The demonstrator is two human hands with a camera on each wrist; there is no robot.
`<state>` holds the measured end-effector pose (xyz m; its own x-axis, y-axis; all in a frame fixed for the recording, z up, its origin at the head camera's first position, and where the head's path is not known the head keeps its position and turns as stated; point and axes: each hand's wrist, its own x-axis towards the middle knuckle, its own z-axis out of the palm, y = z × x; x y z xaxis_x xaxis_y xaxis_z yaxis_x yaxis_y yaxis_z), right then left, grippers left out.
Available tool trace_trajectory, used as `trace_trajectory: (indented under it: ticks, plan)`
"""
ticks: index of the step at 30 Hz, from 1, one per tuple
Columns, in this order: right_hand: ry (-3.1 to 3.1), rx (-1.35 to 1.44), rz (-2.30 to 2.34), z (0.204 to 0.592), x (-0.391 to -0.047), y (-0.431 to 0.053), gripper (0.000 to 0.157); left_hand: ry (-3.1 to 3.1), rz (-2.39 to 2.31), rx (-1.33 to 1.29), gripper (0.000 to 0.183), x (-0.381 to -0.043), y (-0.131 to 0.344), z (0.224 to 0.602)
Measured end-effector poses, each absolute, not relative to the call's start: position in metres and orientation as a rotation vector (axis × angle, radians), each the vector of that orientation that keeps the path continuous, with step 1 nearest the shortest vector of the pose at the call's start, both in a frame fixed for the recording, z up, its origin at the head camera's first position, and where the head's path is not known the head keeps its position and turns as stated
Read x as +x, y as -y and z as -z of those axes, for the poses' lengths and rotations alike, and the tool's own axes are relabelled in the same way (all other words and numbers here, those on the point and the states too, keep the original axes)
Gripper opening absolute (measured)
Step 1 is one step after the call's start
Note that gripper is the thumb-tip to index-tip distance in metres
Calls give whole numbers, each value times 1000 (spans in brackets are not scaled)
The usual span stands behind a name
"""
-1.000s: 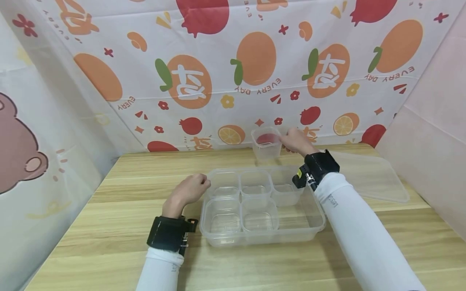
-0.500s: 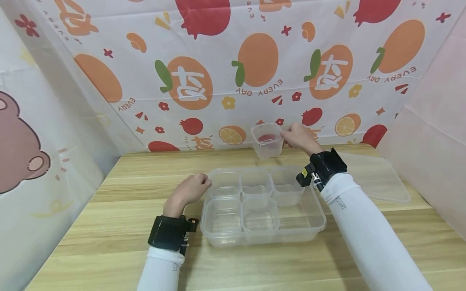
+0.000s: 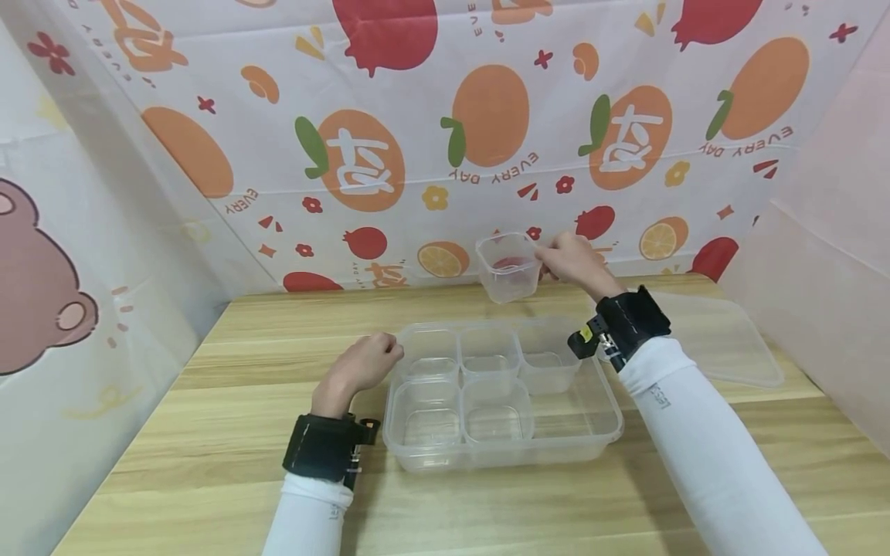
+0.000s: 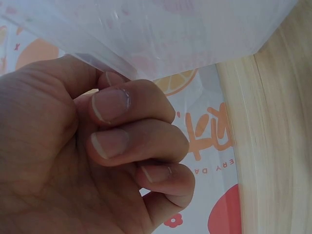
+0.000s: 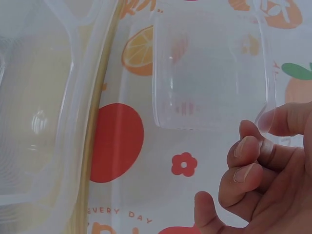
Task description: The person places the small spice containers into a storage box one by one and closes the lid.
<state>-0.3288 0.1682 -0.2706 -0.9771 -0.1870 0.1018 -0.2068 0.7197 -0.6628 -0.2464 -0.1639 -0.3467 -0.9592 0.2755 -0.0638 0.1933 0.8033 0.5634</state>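
A large clear plastic container (image 3: pixel 570 452) stands on the table with several small square plastic cups in it, among them a front left cup (image 3: pixel 426 417). Its front right space holds no cup. At the container's back left corner, my left hand (image 3: pixel 358 367) pinches the rim between thumb and index finger, the other fingers (image 4: pixel 141 141) curled. Beyond the container, my right hand (image 3: pixel 579 264) holds another small clear cup (image 3: pixel 511 282) in the air by its right rim. In the right wrist view, thumb and index finger pinch the cup's (image 5: pixel 209 83) corner, and the little finger stands apart.
A flat translucent lid (image 3: pixel 723 340) lies on the table to the right, partly behind my right wrist. A fruit-print cloth (image 3: pixel 417 69) hangs right behind the wooden table's (image 3: pixel 208 432) back edge. Plain cloth walls close off both sides.
My right hand has moved slightly up and to the right, and the held cup has risen a little with a slight tilt. My left hand and the large container have stayed put.
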Motion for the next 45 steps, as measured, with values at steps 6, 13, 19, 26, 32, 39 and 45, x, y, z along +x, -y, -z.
trace_trajectory:
  ticks: [6, 13, 19, 26, 32, 39, 45]
  plan:
    - [2851, 350, -1173, 271, -323, -171, 38, -2846, -869, 376, 32, -245, 164, 348]
    - [2852, 349, -1191, 271, -314, -174, 37, -2854, -866, 379, 31, -243, 165, 350]
    - [2851, 358, -1209, 272, -311, -175, 36, -2853, -865, 383, 31, -243, 165, 352]
    - [2836, 415, -1208, 273, -307, -179, 37, -2857, -854, 393, 30, -244, 166, 352]
    - [2824, 502, -1230, 274, -303, -184, 39, -2858, -847, 385, 30, -244, 166, 351]
    - [2828, 547, -1266, 277, -302, -187, 38, -2856, -840, 389, 30, -244, 166, 349]
    - [2843, 550, -1271, 278, -300, -190, 35, -2848, -845, 384, 30, -246, 166, 349]
